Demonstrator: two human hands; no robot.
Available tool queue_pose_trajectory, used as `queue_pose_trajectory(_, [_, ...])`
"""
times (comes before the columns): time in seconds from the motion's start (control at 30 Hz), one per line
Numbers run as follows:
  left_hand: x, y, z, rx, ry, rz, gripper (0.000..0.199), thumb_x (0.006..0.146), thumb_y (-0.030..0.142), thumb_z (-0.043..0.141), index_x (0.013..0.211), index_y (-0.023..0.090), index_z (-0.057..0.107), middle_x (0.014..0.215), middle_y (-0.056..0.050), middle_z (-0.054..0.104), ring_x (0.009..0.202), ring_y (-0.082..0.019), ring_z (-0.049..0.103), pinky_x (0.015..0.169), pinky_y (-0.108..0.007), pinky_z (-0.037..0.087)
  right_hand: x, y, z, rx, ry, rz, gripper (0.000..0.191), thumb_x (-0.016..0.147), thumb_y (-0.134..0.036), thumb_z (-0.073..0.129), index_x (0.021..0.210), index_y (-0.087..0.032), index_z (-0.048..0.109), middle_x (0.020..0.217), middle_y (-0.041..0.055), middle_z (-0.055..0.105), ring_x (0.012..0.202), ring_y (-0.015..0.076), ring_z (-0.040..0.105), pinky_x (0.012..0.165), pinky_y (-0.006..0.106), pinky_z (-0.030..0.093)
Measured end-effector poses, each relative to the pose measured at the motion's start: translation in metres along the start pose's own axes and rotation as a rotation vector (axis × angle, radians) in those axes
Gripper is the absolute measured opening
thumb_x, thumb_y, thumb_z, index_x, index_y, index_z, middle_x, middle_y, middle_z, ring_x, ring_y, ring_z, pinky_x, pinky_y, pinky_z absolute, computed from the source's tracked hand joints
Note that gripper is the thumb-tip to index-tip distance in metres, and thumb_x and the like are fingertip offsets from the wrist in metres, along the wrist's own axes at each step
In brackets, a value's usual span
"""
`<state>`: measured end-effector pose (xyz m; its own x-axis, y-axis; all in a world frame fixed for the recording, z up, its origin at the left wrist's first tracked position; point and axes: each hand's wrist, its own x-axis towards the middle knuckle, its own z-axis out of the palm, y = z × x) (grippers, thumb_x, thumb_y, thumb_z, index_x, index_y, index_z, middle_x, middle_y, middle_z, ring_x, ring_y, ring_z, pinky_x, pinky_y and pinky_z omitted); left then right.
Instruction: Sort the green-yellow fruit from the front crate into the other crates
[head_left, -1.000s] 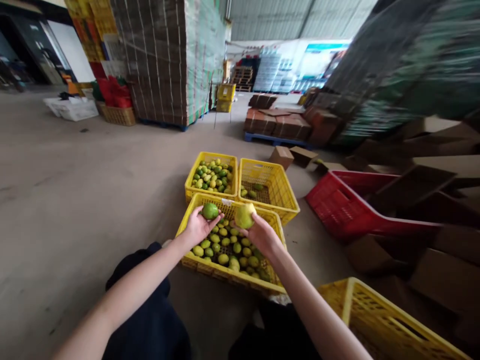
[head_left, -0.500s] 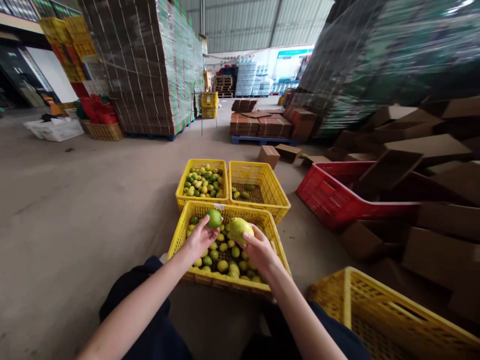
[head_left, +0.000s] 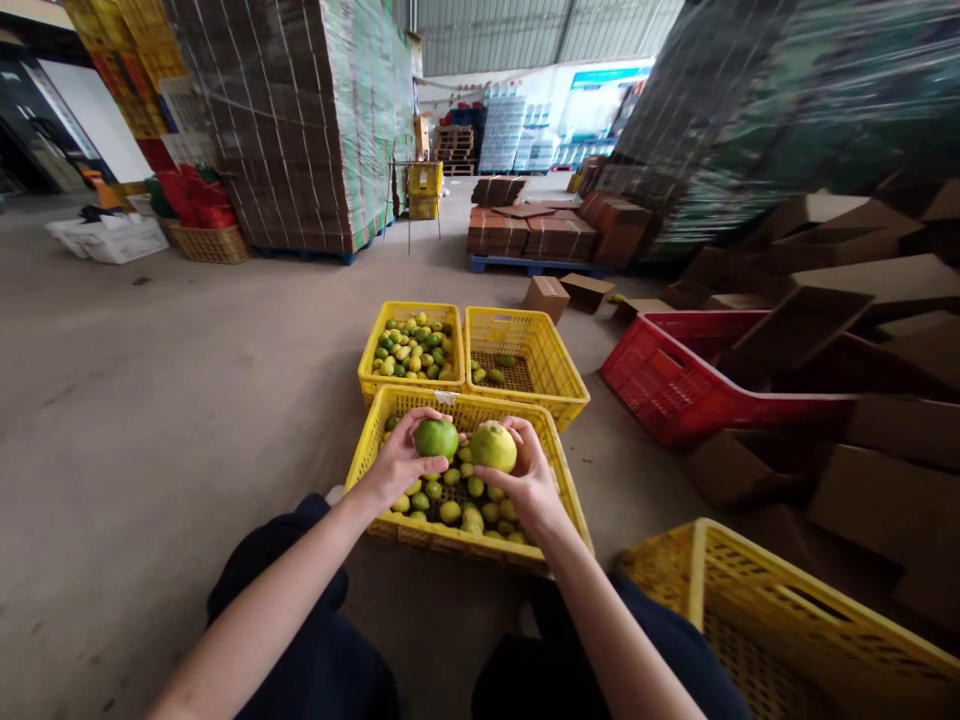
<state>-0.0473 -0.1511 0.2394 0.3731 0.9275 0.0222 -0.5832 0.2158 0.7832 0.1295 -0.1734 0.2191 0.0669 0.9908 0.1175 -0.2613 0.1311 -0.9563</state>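
Note:
Above the near yellow crate (head_left: 364, 460), my left hand (head_left: 401, 460) grips a green fruit (head_left: 436, 438) between thumb and fingers. Beside it, my right hand (head_left: 531, 478) holds a larger yellow-green fruit (head_left: 493, 448). The two fruits are close together but apart. Below them, loose yellow and green fruits (head_left: 450, 512) lie in the near crate. Behind, the left yellow crate (head_left: 367, 376) holds a heap of similar fruits, and the right yellow crate (head_left: 566, 385) has several at its left side.
A red crate (head_left: 649, 385) with cardboard in it stands to the right, among open cardboard boxes (head_left: 847, 500). Another yellow crate (head_left: 699, 570) is at the lower right. Flattened boxes on a blue pallet (head_left: 525, 266) and tall wrapped stacks (head_left: 262, 120) stand farther back.
Both fruits have been turned in my fingers, and my hands have closed more firmly around them. The whole view has tilted slightly, shifting the crates up and to the right.

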Motion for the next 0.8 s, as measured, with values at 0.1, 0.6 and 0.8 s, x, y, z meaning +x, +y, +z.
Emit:
queue_pose_trajectory(0.1, [-0.001, 0.0, -0.001, 0.031, -0.007, 0.0, 0.048, 0.049, 0.001, 0.083, 0.088, 0.019, 0.062, 0.108, -0.004, 0.062, 0.102, -0.026, 0.065, 0.094, -0.033, 0.045, -0.001, 0.0, 0.0, -0.028, 0.008, -0.034, 0.059, 0.051, -0.026, 0.085, 0.095, -0.03, 0.045, 0.107, -0.0015, 0.06, 0.101, 0.0217, 0.059, 0.088, 0.033, 0.048])
queue_pose_trajectory(0.6, [0.015, -0.019, -0.014, -0.003, 0.255, -0.369, 0.03, 0.084, 0.038, 0.06, 0.104, 0.016, 0.059, 0.077, -0.004, 0.064, 0.048, -0.01, 0.062, 0.043, -0.017, 0.051, 0.005, 0.001, 0.004, 0.151, 0.106, 0.296, 0.044, 0.06, -0.043, 0.079, 0.095, -0.023, 0.063, 0.085, 0.001, 0.068, 0.068, 0.0218, 0.068, 0.063, 0.035, 0.055])
queue_pose_trajectory(0.8, [0.016, -0.017, -0.011, -0.289, 0.383, -0.507, 0.031, 0.092, 0.028, 0.036, 0.099, 0.006, 0.058, 0.07, -0.009, 0.064, 0.057, -0.014, 0.066, 0.052, -0.018, 0.055, 0.008, 0.009, 0.004, 0.154, 0.115, 0.422, 0.034, 0.063, -0.043, 0.077, 0.085, -0.023, 0.063, 0.074, 0.0001, 0.069, 0.061, 0.0207, 0.068, 0.054, 0.032, 0.056])
